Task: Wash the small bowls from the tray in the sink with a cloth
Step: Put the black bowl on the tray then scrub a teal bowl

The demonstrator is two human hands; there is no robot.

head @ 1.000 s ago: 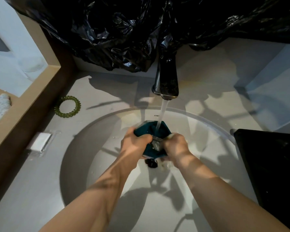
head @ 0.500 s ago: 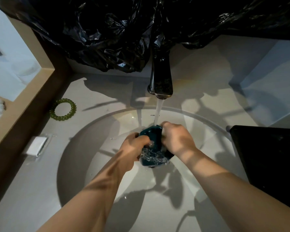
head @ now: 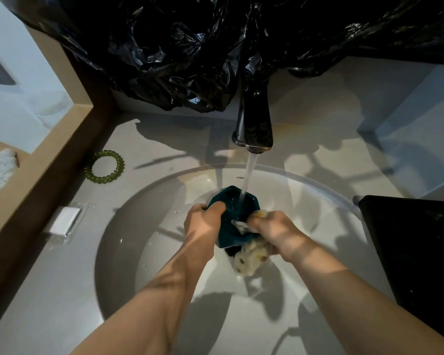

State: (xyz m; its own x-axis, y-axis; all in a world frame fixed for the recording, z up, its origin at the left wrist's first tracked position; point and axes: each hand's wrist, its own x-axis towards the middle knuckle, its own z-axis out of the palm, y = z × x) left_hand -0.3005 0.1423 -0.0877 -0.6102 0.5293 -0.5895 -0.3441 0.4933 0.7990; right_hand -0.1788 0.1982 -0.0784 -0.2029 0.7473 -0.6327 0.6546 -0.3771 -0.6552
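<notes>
Crumpled black plastic sheeting (head: 190, 52) spans the top of the view, hanging over the back of a pale surface (head: 36, 290). Set into this surface is a round white sink (head: 305, 190), its basin occupying the centre. A black tray (head: 415, 252) lies on the surface at the right edge, just beside the sink rim; its contents cannot be made out. A dark faucet (head: 254, 124) projects from under the sheeting, and a stream of water (head: 248, 172) falls from its spout into a small bowl (head: 231, 208), dark teal and faceted, held over the middle of the basin and tilted with its opening facing up and toward the faucet. The left hand (head: 203, 224) is clamped on the bowl's left rim, thumb inside. The right hand (head: 274, 231) is closed around a pale, wet cloth (head: 249, 254), pressing part of it against the bowl's inner right wall while the remainder hangs below the hand. A green coiled ring (head: 105, 166) and a small white rectangular object (head: 64, 220) lie on the surface left of the sink.
</notes>
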